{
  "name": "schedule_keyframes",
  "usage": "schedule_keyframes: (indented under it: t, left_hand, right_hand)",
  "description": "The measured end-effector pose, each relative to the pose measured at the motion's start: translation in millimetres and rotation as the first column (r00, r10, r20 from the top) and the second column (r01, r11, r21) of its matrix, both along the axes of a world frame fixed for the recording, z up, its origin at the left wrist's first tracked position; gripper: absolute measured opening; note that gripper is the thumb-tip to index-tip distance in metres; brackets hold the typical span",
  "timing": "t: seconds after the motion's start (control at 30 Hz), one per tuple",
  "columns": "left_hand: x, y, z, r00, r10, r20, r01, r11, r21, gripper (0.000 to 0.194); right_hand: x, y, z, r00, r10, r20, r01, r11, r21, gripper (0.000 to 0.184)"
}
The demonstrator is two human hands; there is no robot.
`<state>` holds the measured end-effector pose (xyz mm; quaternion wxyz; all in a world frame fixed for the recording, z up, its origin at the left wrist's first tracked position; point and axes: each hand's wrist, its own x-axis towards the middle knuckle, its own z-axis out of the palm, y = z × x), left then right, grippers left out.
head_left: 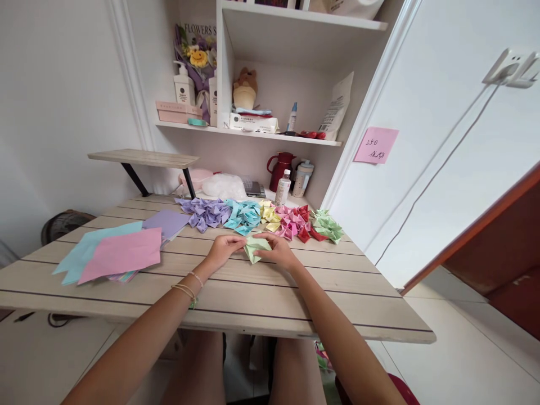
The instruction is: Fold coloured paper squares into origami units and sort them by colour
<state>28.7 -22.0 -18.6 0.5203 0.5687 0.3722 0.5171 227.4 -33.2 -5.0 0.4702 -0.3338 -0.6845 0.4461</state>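
A light green folded paper piece (255, 248) is between my two hands, just over the middle of the wooden table (261, 298). My left hand (225, 249) pinches its left corner between thumb and fingers. On the other side, my right hand (278, 250) grips the paper's right part, thumb below and fingers along the top edge. Behind my hands lies a row of folded paper pieces: purple ones (206, 214), blue ones (243, 215), yellow ones (270, 215), pink ones (289, 221), red ones (304, 233) and green ones (328, 226).
Flat sheets lie at the left: pink (126, 254), light blue (80, 253) and purple (166, 223). A bottle (283, 188), a dark red jug (279, 170) and a tumbler (302, 179) stand behind the row. A small raised shelf (143, 158) overhangs the table's back left.
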Motion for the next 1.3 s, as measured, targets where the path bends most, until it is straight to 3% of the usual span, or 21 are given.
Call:
schedule_keyframes:
  t: [0.2,0.37,0.43,0.67,0.77,0.9,1.03,1.13,1.3]
  left_hand:
    - [0.9,1.4,-1.0,0.998,0.068,0.017,-0.068,0.998,0.014,0.027]
    - [2.4,-4.3,1.8,0.999,0.035,-0.016,-0.035,0.999,0.007,0.028]
    - [3.1,-6.6,2.6,1.000,0.007,-0.028,-0.007,1.000,0.014,0.029]
    - [3.3,-6.4,3.6,1.000,0.008,-0.021,-0.007,0.998,0.059,0.033]
    - [2.6,-5.2,5.2,1.000,0.022,0.013,-0.023,0.997,0.069,0.034]
    - [1.7,-4.5,5.8,0.997,0.075,-0.016,-0.073,0.991,0.111,0.023]
    - [1.7,-5.3,3.6,0.995,0.069,-0.074,-0.057,0.987,0.151,0.022]
    - [1.8,-5.5,1.1,0.994,0.014,-0.105,0.003,0.986,0.164,0.034]
    - [-0.5,-3.4,-2.8,0.964,0.067,-0.257,-0.017,0.981,0.192,0.039]
  right_hand:
    - [-3.5,-2.4,-4.4,0.999,0.033,0.001,-0.033,0.998,-0.048,0.060]
    - [-6.4,-1.3,-6.8,0.994,-0.112,0.015,0.113,0.993,-0.032,0.030]
    - [-6.8,0.8,-8.5,0.990,-0.139,-0.028,0.137,0.989,-0.051,0.027]
    - [-8.8,5.2,-10.4,0.961,-0.142,-0.239,0.119,0.987,-0.110,0.048]
    - [-8.4,5.8,-10.9,0.956,-0.150,-0.252,0.133,0.987,-0.086,0.041]
    - [-6.7,5.8,-14.0,0.976,-0.138,-0.170,0.125,0.989,-0.084,0.033]
    - [-5.9,3.0,-14.3,0.993,-0.116,-0.020,0.116,0.993,-0.030,0.045]
    - [-4.2,1.3,-11.5,0.979,-0.156,0.130,0.143,0.985,0.101,0.051]
    - [1.1,3.8,-9.6,0.913,-0.267,0.307,0.143,0.917,0.371,0.030]
